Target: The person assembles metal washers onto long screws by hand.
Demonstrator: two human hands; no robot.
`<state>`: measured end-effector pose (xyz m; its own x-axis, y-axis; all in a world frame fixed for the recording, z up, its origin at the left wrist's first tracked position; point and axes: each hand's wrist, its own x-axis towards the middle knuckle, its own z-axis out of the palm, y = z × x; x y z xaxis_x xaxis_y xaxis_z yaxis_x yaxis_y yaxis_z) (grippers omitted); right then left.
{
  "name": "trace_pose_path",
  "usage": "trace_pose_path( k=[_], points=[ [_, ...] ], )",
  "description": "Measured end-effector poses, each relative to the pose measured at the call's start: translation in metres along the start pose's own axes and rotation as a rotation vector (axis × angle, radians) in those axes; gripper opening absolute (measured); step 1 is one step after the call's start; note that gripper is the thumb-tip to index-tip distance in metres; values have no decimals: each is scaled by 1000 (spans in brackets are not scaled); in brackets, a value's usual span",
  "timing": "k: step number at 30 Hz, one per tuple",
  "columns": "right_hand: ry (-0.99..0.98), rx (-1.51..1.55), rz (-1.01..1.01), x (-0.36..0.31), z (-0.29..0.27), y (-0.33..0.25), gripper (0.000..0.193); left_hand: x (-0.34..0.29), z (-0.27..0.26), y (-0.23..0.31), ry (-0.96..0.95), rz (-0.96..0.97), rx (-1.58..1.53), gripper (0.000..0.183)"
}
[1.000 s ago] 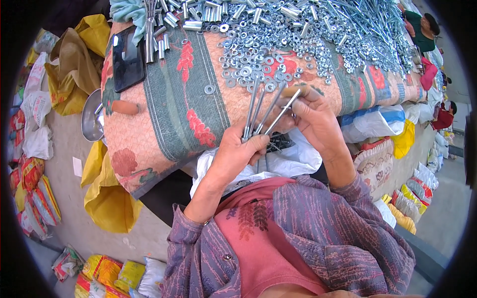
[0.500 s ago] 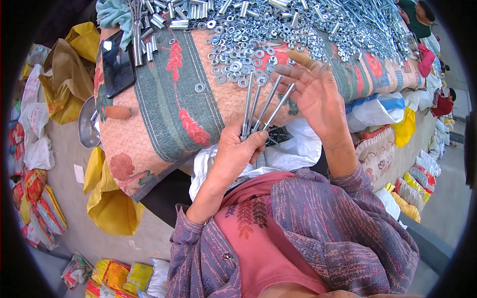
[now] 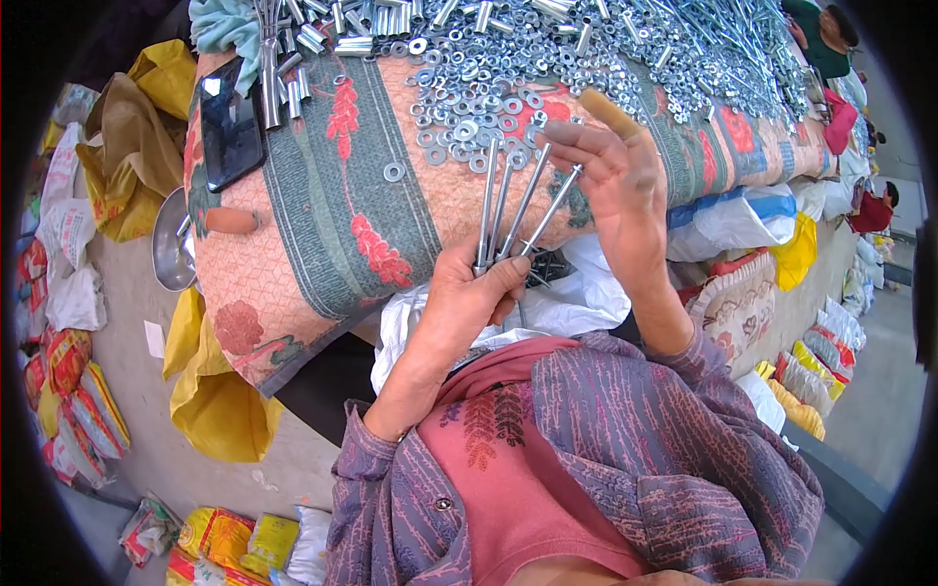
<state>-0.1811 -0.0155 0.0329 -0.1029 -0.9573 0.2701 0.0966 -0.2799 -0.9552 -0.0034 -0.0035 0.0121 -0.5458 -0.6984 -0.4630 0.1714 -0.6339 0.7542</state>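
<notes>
My left hand (image 3: 469, 293) is closed around several slim metal bolts (image 3: 528, 203), fanned out with their tips pointing away from me. My right hand (image 3: 625, 186) is raised just beside the rightmost bolt's tip, palm partly toward me. Its fingers are loosely bent and apart, and one wears a yellowish finger cover (image 3: 610, 112). Whether a small part sits between those fingers and the tip is too fine to make out. Beyond the hands, loose flat washers (image 3: 469, 127) lie scattered on a patterned quilt (image 3: 371, 195).
Metal sleeves (image 3: 391, 20) and a heap of long bolts (image 3: 723, 49) cover the quilt's far side. A black phone (image 3: 233, 137), teal cloth (image 3: 227, 24) and metal bowl (image 3: 171, 244) are at left. A white sack (image 3: 596, 283) hangs open below my hands; yellow sacks (image 3: 220, 400) stand on the floor.
My right hand has shifted slightly right, its fingers bending more and the covered finger lifting away. The left hand and its bolts stay nearly in place.
</notes>
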Motion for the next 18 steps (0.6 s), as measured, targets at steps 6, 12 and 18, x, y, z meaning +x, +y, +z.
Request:
trace_pose_path(
  k=[6, 12, 18],
  points=[
    [195, -313, -89, 11, -19, -9, 45, -5, -2, 0, 6, 160, -125, 16],
    [6, -1032, -21, 24, -34, 10, 18, 0, -6, -2, -6, 138, -135, 17],
    [-114, -1297, -201, 34, -41, 21, 13, -1, -8, -4, 16, 101, -139, 17]
  ],
)
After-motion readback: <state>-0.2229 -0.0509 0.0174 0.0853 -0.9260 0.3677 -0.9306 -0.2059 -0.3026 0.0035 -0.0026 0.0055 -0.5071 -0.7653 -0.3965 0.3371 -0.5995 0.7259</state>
